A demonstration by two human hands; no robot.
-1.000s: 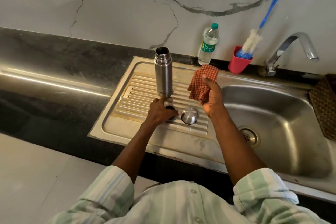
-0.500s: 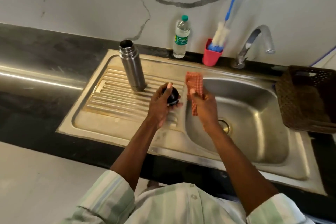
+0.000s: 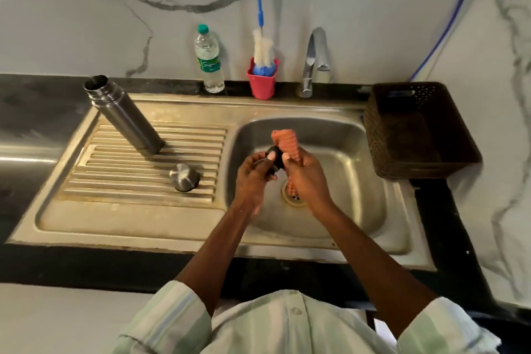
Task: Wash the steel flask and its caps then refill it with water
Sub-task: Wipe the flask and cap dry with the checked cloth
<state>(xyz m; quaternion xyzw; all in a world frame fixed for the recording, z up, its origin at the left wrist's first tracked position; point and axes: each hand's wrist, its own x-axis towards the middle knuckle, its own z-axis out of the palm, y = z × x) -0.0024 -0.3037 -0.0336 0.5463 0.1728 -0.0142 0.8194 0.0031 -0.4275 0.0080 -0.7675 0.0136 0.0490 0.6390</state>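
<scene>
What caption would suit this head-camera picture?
Over the sink, left hand holds a black cap; right hand holds a cloth.

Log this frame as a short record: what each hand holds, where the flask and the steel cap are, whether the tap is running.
left hand: grips the black inner cap over the sink basin
right hand: holds the red checked cloth against that cap
flask: open, standing on the draining board, nothing touching it
steel cap: on the draining board, near the flask but apart from it
tap: no water visible
bottle brush: in the pink cup behind the sink
</scene>
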